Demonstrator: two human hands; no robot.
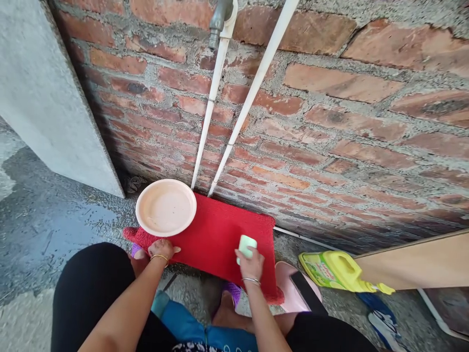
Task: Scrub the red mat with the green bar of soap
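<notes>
A red mat [216, 230] with a shaggy rolled edge lies stretched out before me, low beside the brick wall. My left hand [161, 248] is closed over its near left edge, thumb lying on the red surface. In my right hand [251, 264] is a pale green block [247, 246], held over the right part of the mat. Whether the block is soap or a brush back, I cannot tell, as its underside is hidden. A cream basin [166, 208] rests at the mat's far left corner, with some liquid inside.
Two white pipes [252, 93] run down the wall, one with a tap [219, 24]. A grey slab [62, 98] stands left on wet floor. Right are a yellow bottle [330, 269], a pink stool-like object [287, 288] bearing a dark phone-like slab [308, 291], and a tan board [417, 261].
</notes>
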